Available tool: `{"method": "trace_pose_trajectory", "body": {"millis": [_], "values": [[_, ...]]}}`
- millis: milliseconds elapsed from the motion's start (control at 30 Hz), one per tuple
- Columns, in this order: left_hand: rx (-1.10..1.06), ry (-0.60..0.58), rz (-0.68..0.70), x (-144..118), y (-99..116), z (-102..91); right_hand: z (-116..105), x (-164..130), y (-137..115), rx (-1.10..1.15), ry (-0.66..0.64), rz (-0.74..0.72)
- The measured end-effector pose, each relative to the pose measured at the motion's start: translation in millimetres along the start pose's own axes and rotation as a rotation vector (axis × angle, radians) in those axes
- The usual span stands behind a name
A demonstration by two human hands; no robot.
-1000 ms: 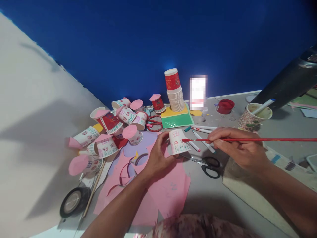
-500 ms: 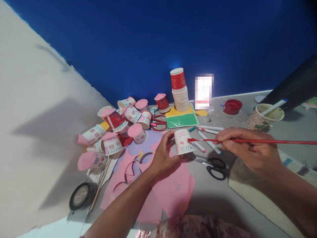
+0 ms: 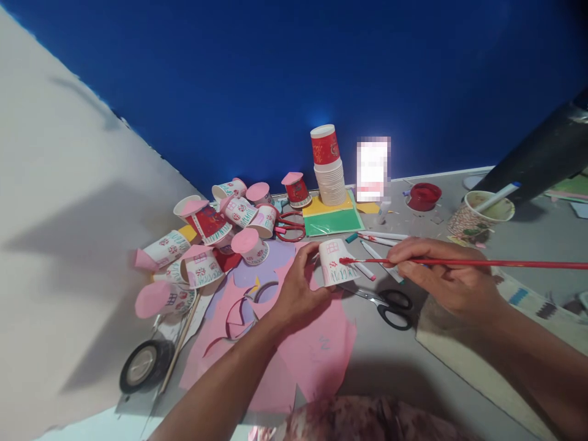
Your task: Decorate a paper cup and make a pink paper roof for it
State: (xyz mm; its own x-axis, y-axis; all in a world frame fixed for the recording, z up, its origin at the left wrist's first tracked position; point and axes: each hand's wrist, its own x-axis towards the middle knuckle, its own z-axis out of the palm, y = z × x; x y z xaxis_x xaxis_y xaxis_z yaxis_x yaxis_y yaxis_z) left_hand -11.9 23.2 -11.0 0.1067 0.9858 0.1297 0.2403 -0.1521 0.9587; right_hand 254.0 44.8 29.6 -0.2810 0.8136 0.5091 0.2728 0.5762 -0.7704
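Observation:
My left hand (image 3: pixel 301 278) holds an upside-down white paper cup (image 3: pixel 331 269) by its left side, fingers and thumb around it. The cup bears a drawn pink window, red dabs and green strokes along the rim. In my right hand (image 3: pixel 441 269) is a long red paintbrush (image 3: pixel 459 263), pinched near the front; its red-loaded tip is at the cup's right side. Black-handled scissors (image 3: pixel 392 306) lie partly open just below the cup. Several felt-tip pens (image 3: pixel 381 260) lie behind it. Pink paper (image 3: pixel 316 361) with cut-out gaps spreads under my left arm.
Decorated cups with pink paper roofs (image 3: pixel 206 263) crowd the left. A stack of paper cups (image 3: pixel 329 177) stands at the back on coloured sheets (image 3: pixel 333 222). Right of it are a red paint pot (image 3: pixel 425 197) and a cup with a pen (image 3: pixel 480 214). Black tape (image 3: pixel 147 365) lies front left.
The whole view has shifted slightly, so things appear a little further left. The brush tip stays at the cup, and both hands keep their holds.

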Motion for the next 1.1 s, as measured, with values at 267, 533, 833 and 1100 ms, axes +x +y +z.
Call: {"method": "trace_pose_trajectory", "body": {"millis": [267,533,833,1100], "values": [[0.002,0.004,0.011,0.1,0.4,1.5,3.2,0.7,-0.9,-0.001,0.003,0.008],[0.001,0.005,0.001,0.1,0.5,1.2,2.1,0.5,-2.1,-0.011,0.017,0.027],[-0.011,-0.007,0.009,0.7,-1.4,0.8,1.1,0.0,-1.2,-0.004,0.027,0.060],[-0.014,-0.010,0.033,1.0,0.4,0.4,0.0,2.0,-1.6,0.038,0.023,0.043]]}}
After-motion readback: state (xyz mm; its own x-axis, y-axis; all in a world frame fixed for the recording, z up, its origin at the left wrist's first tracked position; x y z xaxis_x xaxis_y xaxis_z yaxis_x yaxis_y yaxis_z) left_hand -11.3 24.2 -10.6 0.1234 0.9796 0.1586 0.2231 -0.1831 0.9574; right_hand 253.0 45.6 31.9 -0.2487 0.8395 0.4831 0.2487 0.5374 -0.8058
